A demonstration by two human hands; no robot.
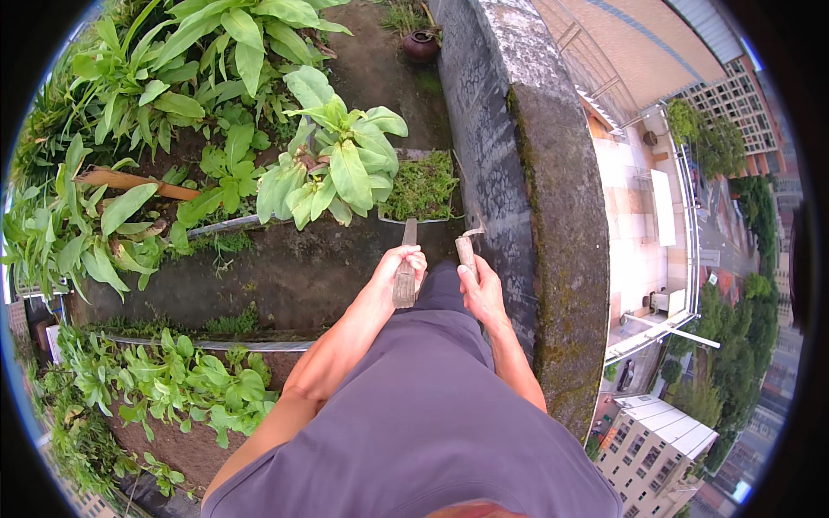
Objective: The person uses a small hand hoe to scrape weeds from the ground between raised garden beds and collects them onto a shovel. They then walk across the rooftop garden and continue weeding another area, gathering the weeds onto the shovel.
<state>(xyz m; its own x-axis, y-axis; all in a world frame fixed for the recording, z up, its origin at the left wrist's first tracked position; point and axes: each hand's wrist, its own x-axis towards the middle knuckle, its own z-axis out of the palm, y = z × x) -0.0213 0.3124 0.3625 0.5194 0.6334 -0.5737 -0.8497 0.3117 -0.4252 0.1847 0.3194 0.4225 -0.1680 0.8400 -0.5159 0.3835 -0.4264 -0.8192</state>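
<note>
My left hand (400,264) grips the worn, flat handle (405,288) of a dustpan-like scoop (427,221). Uprooted green weeds (424,184) fill the scoop, which is out ahead of my legs over the dark concrete path. In my right hand (482,288) is the round wooden handle (464,251) of a small hand tool. Its thin curved metal end (476,231) points toward the wall; the exact kind of tool is hard to tell. A broad-leaved plant (350,162) leans over the scoop's left side.
A mossy concrete parapet (563,213) runs along my right, with a terrace (631,226) far below beyond it. Planting beds with leafy greens (214,382) and metal edging (259,346) lie left. A brown pot (421,46) stands ahead by the wall.
</note>
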